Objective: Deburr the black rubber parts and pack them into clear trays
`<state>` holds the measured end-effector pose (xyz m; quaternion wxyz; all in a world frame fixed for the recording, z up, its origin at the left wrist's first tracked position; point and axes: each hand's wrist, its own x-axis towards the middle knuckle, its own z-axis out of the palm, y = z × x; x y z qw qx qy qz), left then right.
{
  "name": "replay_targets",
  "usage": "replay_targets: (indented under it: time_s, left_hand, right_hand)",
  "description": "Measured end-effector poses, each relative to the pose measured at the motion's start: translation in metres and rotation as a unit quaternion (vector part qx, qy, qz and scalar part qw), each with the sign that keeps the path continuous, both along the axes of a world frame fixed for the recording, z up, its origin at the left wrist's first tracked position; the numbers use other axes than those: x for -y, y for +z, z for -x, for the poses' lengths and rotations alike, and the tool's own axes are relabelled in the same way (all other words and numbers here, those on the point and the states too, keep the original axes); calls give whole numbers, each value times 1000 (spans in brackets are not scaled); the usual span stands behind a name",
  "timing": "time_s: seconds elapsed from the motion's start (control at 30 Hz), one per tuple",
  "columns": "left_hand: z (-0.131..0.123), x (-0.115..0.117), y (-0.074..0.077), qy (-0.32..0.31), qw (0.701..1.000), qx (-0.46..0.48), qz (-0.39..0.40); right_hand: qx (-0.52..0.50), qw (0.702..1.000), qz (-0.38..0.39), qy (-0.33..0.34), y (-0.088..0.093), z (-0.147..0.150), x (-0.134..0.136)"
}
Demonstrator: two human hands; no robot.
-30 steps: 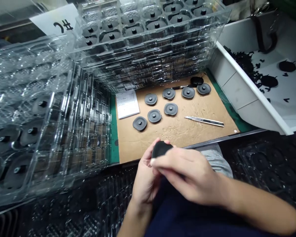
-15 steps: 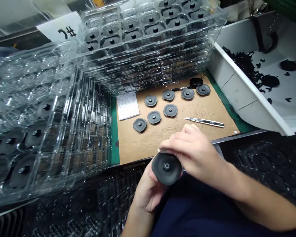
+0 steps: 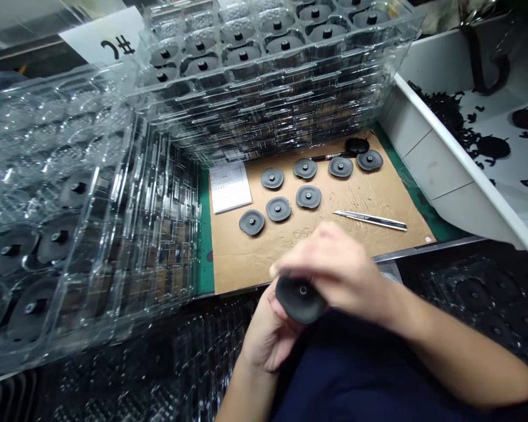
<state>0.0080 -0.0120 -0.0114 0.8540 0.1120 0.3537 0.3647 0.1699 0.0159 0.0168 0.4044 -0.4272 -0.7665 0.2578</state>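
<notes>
Since a second ago the black rubber disc [image 3: 300, 299] has been turned over: it then stood edge-up between the palms, and now its face with the small centre hub looks up at the head camera. It sits low, just in front of the near edge of the cardboard sheet [image 3: 242, 264], over the person's lap. The left hand [image 3: 266, 334] cups it from below, fingers wrapped on its lower left rim, while the right hand [image 3: 341, 272] curls over the top rim (this hand is blurred, so the exact fingertip hold is hard to tell). Both hands grasp the one disc.

On the cardboard lie seven loose discs [image 3: 308, 196] in two rough rows, a slim blade [image 3: 370, 218] to their right and a paper slip [image 3: 229, 186] to their left. Stacked clear trays [image 3: 268, 99] stand behind, more trays [image 3: 70, 205] at left, and a white bin [image 3: 440, 158] at right.
</notes>
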Motion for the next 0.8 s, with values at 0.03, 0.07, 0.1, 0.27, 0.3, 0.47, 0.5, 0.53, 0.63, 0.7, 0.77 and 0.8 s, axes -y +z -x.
replay_targets:
  time_s: [0.03, 0.07, 0.1, 0.27, 0.3, 0.47, 0.5, 0.53, 0.63, 0.7, 0.77, 0.8]
  left_hand:
    - [2, 0, 0, -6, 1000, 18, -2]
    - [5, -1, 1, -12, 999, 38, -5]
    - [8, -1, 1, -16, 998, 54, -6]
    - [17, -4, -3, -22, 996, 87, 3]
    - [18, -5, -4, -21, 995, 94, 1]
    - [14, -7, -6, -14, 994, 102, -21]
    - [13, -7, -6, -11, 995, 95, -25]
    - [12, -7, -5, -8, 996, 87, -29]
    - [9, -3, -7, 18, 998, 45, -36]
    - [8, 1, -11, 39, 999, 2, -30]
    - [8, 4, -15, 55, 998, -40, -16]
    - [8, 5, -16, 61, 996, -57, -12]
  right_hand:
    - [-5, 998, 53, -46, -8, -6, -3]
    - [-1, 990, 113, -90, -18, -13, -5]
    - [8, 978, 169, -125, -30, -19, -5]
    - [42, 951, 278, -130, -92, -23, 28]
    - [42, 951, 281, -125, -101, -21, 35]
    - [22, 949, 277, -150, -95, -14, 33]
    - [15, 949, 269, -163, -82, -13, 28]
    - [8, 951, 254, -179, -67, -11, 23]
    - [-22, 966, 150, -208, -22, 3, 17]
    - [-39, 983, 74, -165, -2, 17, 20]
    - [-36, 993, 72, -85, 6, 28, 25]
    - [-28, 994, 100, -41, 7, 31, 26]
